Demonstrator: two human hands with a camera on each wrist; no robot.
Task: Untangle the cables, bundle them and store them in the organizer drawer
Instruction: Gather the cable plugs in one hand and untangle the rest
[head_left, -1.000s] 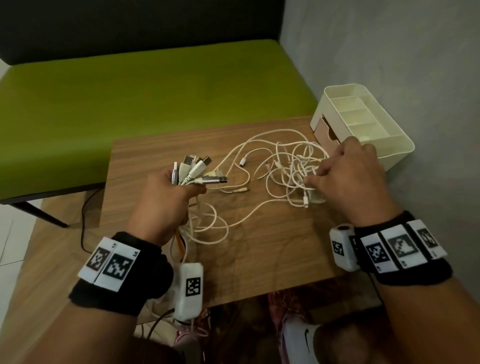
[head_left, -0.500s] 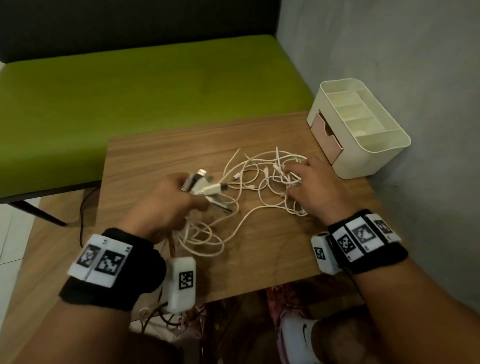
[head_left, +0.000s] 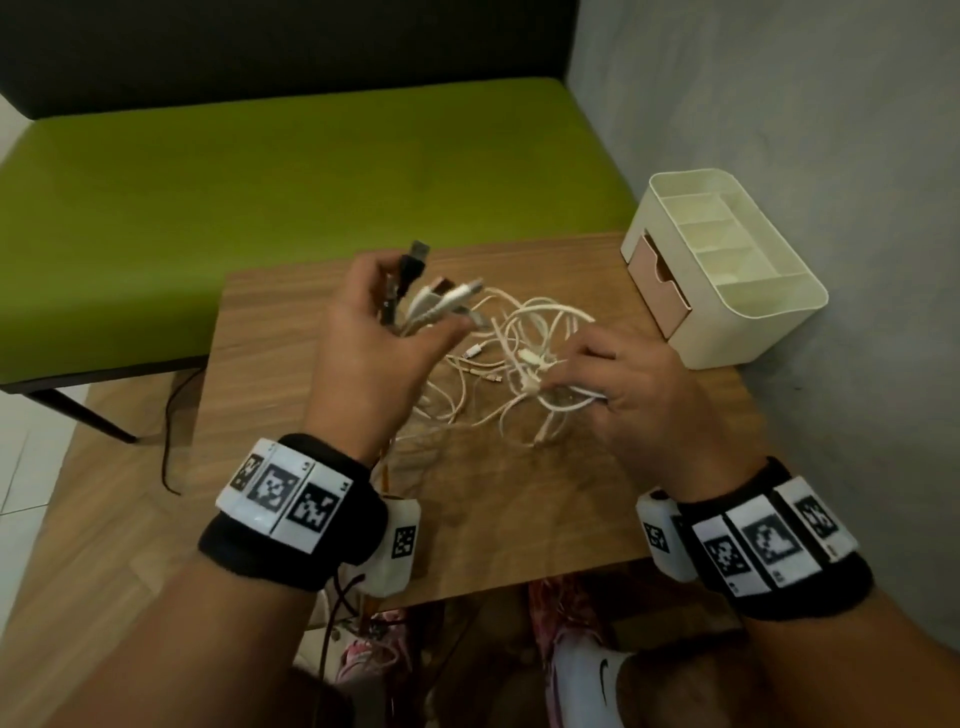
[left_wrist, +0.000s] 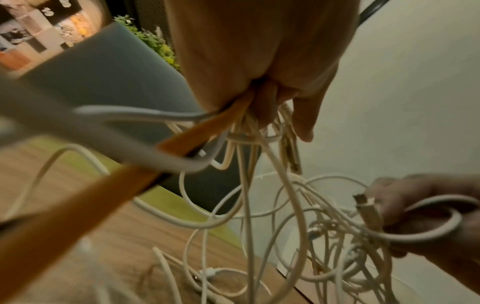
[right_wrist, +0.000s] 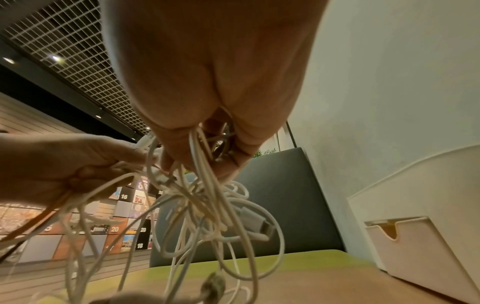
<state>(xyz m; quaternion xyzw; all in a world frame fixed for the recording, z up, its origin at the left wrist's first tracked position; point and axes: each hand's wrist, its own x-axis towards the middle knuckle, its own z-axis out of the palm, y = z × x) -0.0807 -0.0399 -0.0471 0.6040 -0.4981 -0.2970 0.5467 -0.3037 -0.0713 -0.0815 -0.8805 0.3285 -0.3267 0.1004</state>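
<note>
White cables in two hands' grip

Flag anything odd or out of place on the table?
Only the cables: a knotted white tangle strung between left hand and right hand. The organizer drawer looks shut. No damage visible.

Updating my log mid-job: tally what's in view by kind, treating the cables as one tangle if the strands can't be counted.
Hands: 2 (left hand, right hand, both gripping cables)
Cable tangle: 1, strands uncountable
Organizer: 1
Table: 1
Green bench: 1
Total: 6
</note>
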